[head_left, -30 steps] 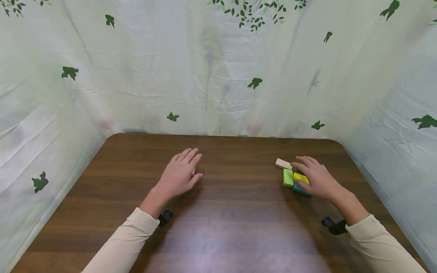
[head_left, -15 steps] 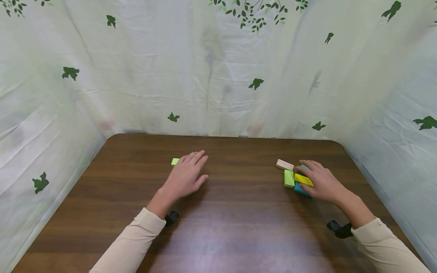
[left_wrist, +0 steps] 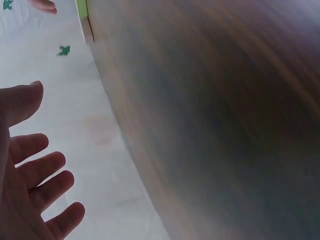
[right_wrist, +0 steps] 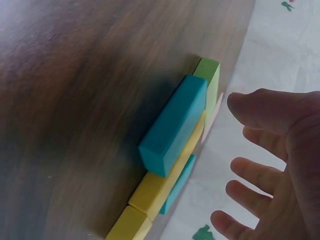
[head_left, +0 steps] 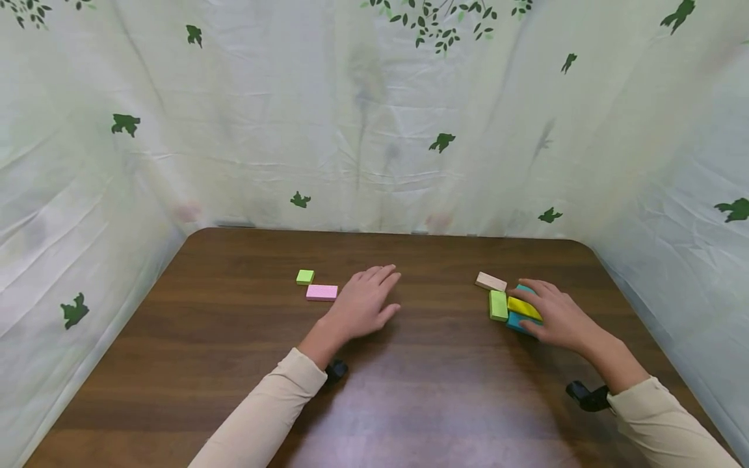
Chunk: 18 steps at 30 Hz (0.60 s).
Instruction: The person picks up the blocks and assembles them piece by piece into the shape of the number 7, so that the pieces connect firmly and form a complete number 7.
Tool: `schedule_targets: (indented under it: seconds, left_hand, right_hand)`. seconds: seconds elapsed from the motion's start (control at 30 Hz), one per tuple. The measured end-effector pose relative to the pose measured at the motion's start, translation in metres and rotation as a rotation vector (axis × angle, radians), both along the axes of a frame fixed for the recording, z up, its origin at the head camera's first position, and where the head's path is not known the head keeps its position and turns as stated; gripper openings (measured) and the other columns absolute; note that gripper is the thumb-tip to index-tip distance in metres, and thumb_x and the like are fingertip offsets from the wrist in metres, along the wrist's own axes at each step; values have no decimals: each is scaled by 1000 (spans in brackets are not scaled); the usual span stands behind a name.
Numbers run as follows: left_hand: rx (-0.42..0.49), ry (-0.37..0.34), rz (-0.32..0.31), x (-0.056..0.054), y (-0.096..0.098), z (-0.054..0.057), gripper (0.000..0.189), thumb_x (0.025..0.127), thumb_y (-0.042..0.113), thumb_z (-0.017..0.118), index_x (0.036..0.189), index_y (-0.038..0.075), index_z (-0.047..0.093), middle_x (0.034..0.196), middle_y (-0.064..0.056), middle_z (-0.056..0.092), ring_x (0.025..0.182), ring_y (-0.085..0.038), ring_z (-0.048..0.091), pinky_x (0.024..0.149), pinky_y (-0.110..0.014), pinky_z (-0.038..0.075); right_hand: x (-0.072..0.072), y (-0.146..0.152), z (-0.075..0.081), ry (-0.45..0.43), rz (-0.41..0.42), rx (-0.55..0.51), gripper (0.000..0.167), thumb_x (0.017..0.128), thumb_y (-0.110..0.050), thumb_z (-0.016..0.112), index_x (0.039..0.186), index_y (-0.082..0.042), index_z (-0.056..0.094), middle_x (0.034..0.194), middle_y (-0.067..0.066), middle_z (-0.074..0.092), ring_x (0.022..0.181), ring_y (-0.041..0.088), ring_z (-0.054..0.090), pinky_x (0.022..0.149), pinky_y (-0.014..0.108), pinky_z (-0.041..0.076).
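Observation:
My left hand (head_left: pixel 363 302) hovers over the middle of the table, fingers spread and palm bare in the left wrist view. To its left lie a pink block (head_left: pixel 322 293) and a small light-green block (head_left: pixel 305 277). My right hand (head_left: pixel 556 315) is held above a cluster of blocks, its fingers loosely bent and apart from them in the right wrist view. That cluster has a green block (head_left: pixel 499 306), a pale block (head_left: pixel 491 281), a near blue block (right_wrist: pixel 172 125), a yellow block (right_wrist: pixel 165 185), another yellow block (right_wrist: pixel 129 224) and a farther blue block (right_wrist: pixel 179 185). The right hand covers part of it in the head view.
The brown wooden table (head_left: pixel 234 364) has rounded far corners. A pale curtain (head_left: pixel 257 130) with green leaf and bird prints surrounds it on the far side and both flanks. A dark wrist camera (head_left: pixel 587 396) sits under the right wrist.
My left hand has moved right, uncovering the light-green and pink blocks. My right hand has drifted slightly right and nearer, showing more of the yellow and blue blocks, which lie as before.

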State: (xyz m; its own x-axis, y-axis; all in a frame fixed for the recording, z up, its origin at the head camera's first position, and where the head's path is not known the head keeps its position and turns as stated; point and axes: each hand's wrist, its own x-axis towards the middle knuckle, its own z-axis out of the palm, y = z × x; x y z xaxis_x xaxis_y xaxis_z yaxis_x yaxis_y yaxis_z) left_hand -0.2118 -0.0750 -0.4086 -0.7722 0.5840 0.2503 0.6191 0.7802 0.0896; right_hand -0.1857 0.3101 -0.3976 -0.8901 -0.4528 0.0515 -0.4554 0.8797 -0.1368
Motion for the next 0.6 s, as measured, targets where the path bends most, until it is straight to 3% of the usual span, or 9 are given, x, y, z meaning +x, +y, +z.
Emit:
schedule_targets:
  seconds: [0.33,0.6]
  left_hand:
    - [-29,-57,-68,-5,56,-4,56,98,40,59,146,11,49,147,-8,54,137,-25,50,109,-44,45]
    - [-28,-112,-119,-5,96,-3,54,99,39,57,146,14,49,147,-4,54,136,-23,51,106,-40,48]
  right_hand:
    - [5,7,-5,32,10,-25,57,85,-17,74,136,-3,56,141,29,50,126,50,48,93,69,45]
    - [6,9,-7,40,12,-41,50,83,-15,76,130,-4,62,126,23,60,116,43,55,95,62,47]
